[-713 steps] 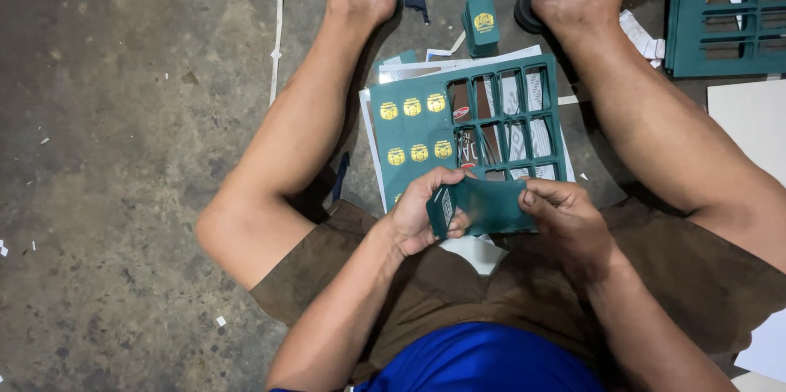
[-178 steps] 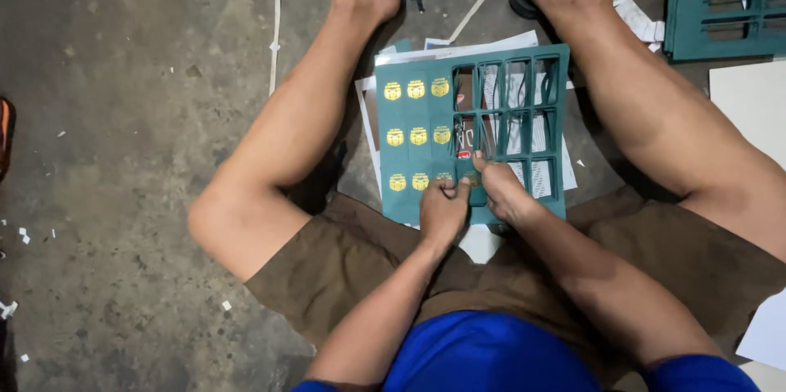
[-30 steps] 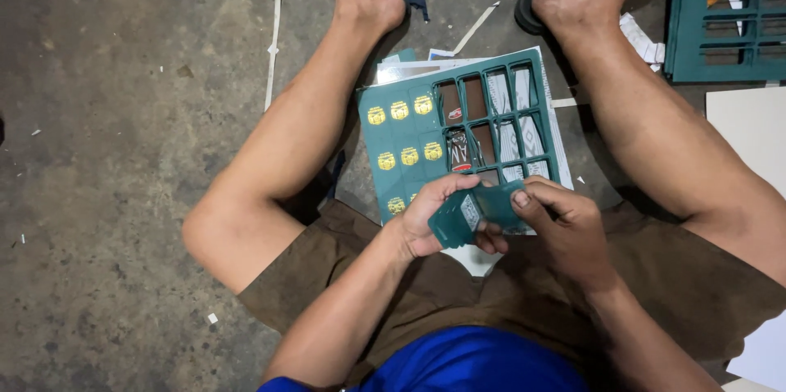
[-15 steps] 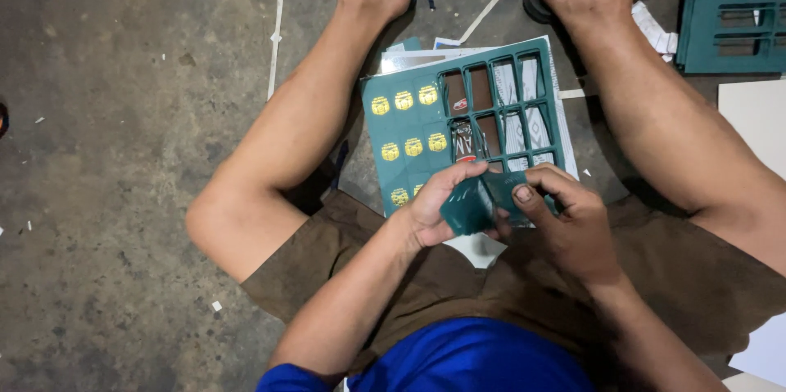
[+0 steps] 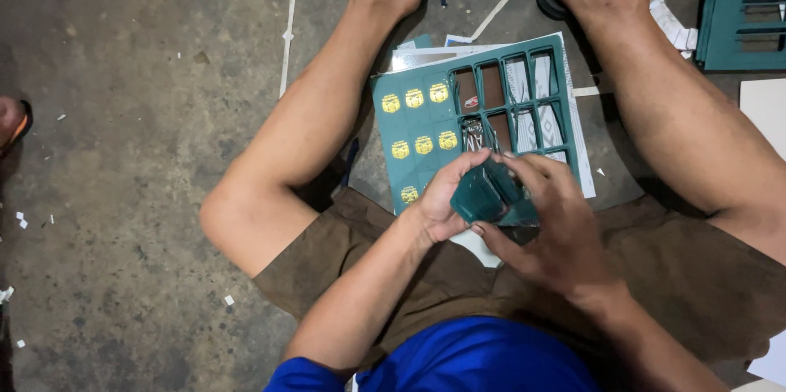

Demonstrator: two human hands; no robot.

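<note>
I sit on a concrete floor with my legs spread. Between them lies a green die-cut card sheet with gold round stickers on its left part and several cut-out windows on its right. Both hands meet over its near edge. My left hand and my right hand together grip a small green card piece, folded into a box-like shape. Part of the piece is hidden by my right fingers.
White paper sheets lie under the green sheet. A second green cut-out sheet lies at the top right, next to a white board. Paper strips and scraps litter the floor. Another person's foot shows at the left edge.
The green piece was a flat strip stretched between my hands a second ago; now it is folded compactly and my hands have closed together around it.
</note>
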